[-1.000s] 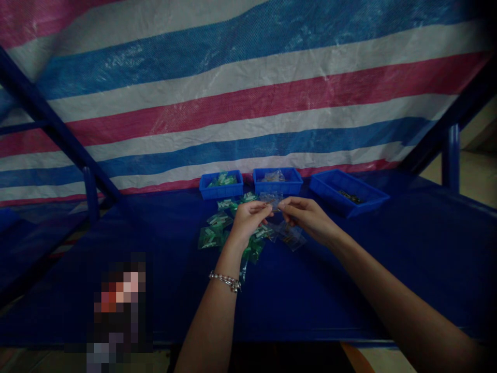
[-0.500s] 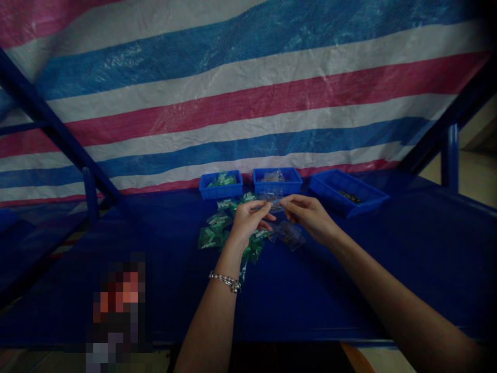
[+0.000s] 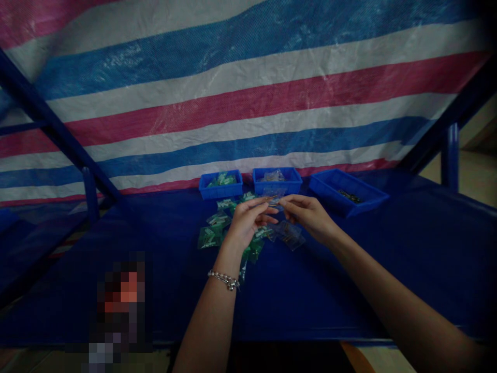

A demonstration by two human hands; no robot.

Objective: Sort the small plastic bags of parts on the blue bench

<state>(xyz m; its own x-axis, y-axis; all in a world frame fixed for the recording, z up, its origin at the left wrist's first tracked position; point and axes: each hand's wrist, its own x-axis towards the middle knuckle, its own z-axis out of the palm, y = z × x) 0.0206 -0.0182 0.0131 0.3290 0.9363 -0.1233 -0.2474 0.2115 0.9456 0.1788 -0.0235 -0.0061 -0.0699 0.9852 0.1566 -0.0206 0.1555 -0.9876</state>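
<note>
My left hand (image 3: 248, 220) and my right hand (image 3: 306, 215) meet above the blue table, their fingertips pinching a small clear plastic bag (image 3: 275, 197) from either side. A thin brass-coloured part (image 3: 268, 199) shows at the left fingertips. Below my right hand lie clear bags holding brass-coloured parts (image 3: 289, 235). Green-tinted plastic bags (image 3: 212, 237) are scattered under and left of my left hand. A beaded bracelet (image 3: 224, 280) circles my left wrist.
Three blue plastic trays stand along the back: one with green bags (image 3: 220, 192), one with clear bags (image 3: 277, 187), one with small dark parts (image 3: 347, 201). A pixelated bottle-like object (image 3: 120, 311) stands at the near left. A striped tarpaulin (image 3: 248, 103) hangs behind.
My left hand has turned slightly, its fingers now reaching further right and up. The held bag has shifted a little upward. My right hand has barely moved.
</note>
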